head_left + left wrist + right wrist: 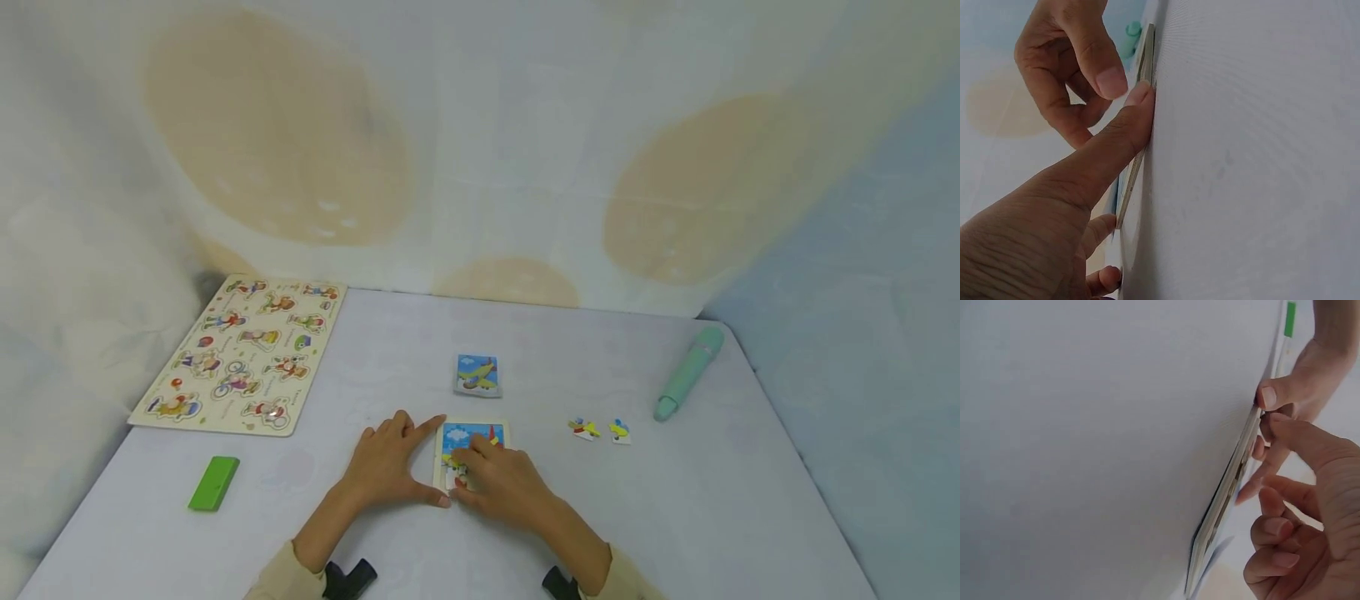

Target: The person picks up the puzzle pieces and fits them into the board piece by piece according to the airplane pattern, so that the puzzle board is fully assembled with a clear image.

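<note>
A small jigsaw board (438, 467) with a pale rim and a blue-sky picture lies in front of me, partly covered by my right hand. My left hand (386, 462) grips its left side, index fingertip at the top corner and thumb at the near edge. Over the board, my right hand (506, 487) has its thumb and index finger bent around a puzzle piece (454, 477) at the lower left. In the left wrist view my left thumb (1129, 119) presses the board's edge (1130, 187). My right fingertips meet close over the board's corner in the right wrist view.
Loose puzzle pieces (583, 429) lie to the right, near a mint-green pen-shaped tube (688, 373). Behind the board sits a small square airplane picture (477, 375). A large peg-puzzle board (236, 354) and a green block (213, 483) are on the left.
</note>
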### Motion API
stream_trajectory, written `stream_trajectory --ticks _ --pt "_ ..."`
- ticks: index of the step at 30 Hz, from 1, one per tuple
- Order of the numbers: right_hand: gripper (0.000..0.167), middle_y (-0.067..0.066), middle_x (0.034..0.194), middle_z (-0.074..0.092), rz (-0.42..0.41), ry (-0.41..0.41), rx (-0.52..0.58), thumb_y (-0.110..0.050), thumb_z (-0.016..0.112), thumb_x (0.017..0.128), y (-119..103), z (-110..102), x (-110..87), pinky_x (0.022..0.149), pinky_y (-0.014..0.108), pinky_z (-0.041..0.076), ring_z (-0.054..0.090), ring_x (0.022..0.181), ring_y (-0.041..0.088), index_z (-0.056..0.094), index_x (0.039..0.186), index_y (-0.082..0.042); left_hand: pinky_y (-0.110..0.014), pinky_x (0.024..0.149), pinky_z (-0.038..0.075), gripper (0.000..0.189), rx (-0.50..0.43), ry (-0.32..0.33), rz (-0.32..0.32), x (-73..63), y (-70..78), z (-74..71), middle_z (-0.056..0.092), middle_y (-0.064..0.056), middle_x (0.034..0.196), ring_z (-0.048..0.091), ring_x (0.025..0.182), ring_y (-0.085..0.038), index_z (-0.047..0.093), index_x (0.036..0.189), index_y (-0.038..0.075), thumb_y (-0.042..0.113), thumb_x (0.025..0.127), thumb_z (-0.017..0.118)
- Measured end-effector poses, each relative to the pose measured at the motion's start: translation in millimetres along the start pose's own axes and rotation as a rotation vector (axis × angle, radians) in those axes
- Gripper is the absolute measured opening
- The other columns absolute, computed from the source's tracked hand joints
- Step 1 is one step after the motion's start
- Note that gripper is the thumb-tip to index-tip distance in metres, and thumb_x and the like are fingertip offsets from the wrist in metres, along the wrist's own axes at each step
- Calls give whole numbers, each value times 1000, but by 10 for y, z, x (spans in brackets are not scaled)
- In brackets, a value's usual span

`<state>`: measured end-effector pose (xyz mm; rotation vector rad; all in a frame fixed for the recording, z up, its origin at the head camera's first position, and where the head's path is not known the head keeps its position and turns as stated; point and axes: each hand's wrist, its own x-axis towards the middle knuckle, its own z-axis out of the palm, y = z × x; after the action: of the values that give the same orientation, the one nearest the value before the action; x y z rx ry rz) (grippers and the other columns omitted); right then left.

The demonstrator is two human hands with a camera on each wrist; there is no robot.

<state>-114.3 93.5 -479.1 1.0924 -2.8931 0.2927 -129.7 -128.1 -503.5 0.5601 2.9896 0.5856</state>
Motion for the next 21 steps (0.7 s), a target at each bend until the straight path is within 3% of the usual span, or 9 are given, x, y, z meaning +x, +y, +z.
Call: stream_trajectory --ticks 7,10,21 --pt "58 -4 90 50 13 -78 -49 -62 63 87 -18 -44 -244 49 18 31 37 56 2 61 136 -30 -32 66 22 112 7 -1 17 26 10 25 33 4 90 34 78 -12 48 147 32 81 51 78" --pt "62 -3 89 49 3 -71 -91 -68 57 87 -28 -27 -304 46 19 29 38 54 2 61 136 -31 -32 66 22 113 13 -7 12 39 11 29 33 4 90 34 79 -12 47 148 33 82 50 78" --pt "64 2 93 54 30 -97 -95 -71 54 86 -122 -2 -271 46 20 30 40 53 5 62 136 -32 -32 66 22 114 20 -6 -5 11 -21 35 33 4 90 34 78 -12 47 148 33 81 49 78"
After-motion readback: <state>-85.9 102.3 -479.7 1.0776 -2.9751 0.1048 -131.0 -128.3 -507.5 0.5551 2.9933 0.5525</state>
